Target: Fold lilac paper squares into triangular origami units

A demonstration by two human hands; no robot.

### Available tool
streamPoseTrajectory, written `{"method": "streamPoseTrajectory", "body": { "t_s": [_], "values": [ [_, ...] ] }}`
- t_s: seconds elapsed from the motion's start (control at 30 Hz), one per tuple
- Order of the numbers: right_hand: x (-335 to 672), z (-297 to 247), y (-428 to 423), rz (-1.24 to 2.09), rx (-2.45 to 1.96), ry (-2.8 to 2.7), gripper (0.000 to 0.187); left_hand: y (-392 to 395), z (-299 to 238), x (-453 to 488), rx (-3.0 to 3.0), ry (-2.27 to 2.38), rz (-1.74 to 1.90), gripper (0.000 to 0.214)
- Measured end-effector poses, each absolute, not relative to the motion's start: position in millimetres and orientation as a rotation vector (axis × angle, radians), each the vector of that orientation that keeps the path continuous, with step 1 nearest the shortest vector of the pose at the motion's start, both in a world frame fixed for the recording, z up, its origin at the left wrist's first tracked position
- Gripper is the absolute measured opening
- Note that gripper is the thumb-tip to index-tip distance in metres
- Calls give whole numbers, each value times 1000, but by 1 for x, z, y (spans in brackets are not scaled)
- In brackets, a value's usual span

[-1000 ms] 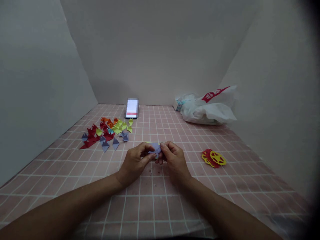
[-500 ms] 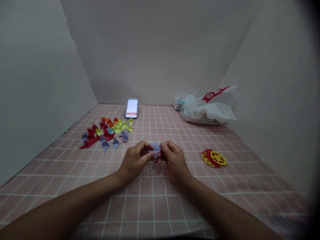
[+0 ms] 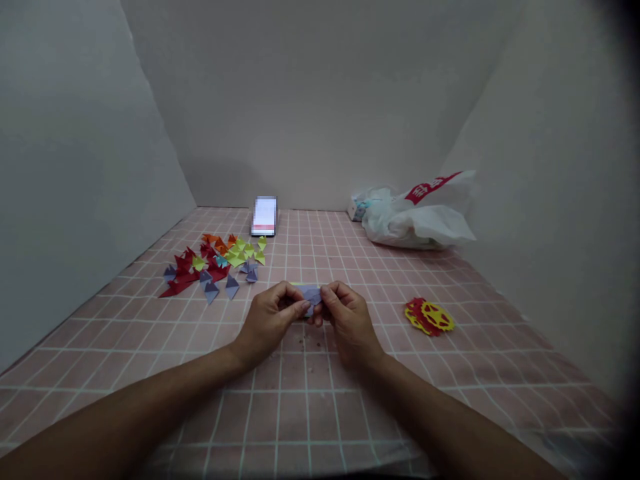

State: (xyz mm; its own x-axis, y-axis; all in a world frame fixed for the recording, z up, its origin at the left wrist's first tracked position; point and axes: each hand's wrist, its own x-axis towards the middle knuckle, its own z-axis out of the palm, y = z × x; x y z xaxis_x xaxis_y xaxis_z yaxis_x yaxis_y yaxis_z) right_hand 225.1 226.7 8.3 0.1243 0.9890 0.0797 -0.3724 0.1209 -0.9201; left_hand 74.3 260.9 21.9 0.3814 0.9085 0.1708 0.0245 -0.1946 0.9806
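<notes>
A small folded piece of purple origami paper (image 3: 311, 295) is held between my two hands above the middle of the table. My left hand (image 3: 273, 317) pinches its left side between thumb and fingers. At its right edge, the thumb and fingers of my right hand (image 3: 349, 320) are closed on it. A sliver of yellow shows behind the paper's upper left edge; what it belongs to I cannot tell. Fingers cover part of the folds. Beyond my left hand lie several folded paper cranes (image 3: 210, 263) in red, orange, yellow-green, blue and purple.
A phone (image 3: 265, 216) with a lit screen leans near the back wall. At the back right, a white plastic bag (image 3: 410, 223) lies beside a small box (image 3: 356, 208). Red and yellow gear-shaped cutouts (image 3: 430, 317) lie right of my hands. A pink checked cloth (image 3: 320, 413) covers the table.
My left fingers have shifted slightly on the purple paper, and more of its surface shows. My right hand stays nearly still.
</notes>
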Motion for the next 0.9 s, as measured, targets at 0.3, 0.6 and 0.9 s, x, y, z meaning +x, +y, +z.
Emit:
{"method": "streamPoseTrajectory", "body": {
  "t_s": [0.3, 0.6, 0.9],
  "values": [
    [226, 8, 226, 1196, -908, -912, 27, 261, 23, 72, 1473, 817, 985, 16],
    [223, 6, 225, 1217, -881, -913, 27, 261, 27, 73, 1494, 862, 969, 16],
    [225, 9, 228, 1284, -894, -1006, 24, 262, 31, 72, 1533, 891, 999, 16]
  ]
}}
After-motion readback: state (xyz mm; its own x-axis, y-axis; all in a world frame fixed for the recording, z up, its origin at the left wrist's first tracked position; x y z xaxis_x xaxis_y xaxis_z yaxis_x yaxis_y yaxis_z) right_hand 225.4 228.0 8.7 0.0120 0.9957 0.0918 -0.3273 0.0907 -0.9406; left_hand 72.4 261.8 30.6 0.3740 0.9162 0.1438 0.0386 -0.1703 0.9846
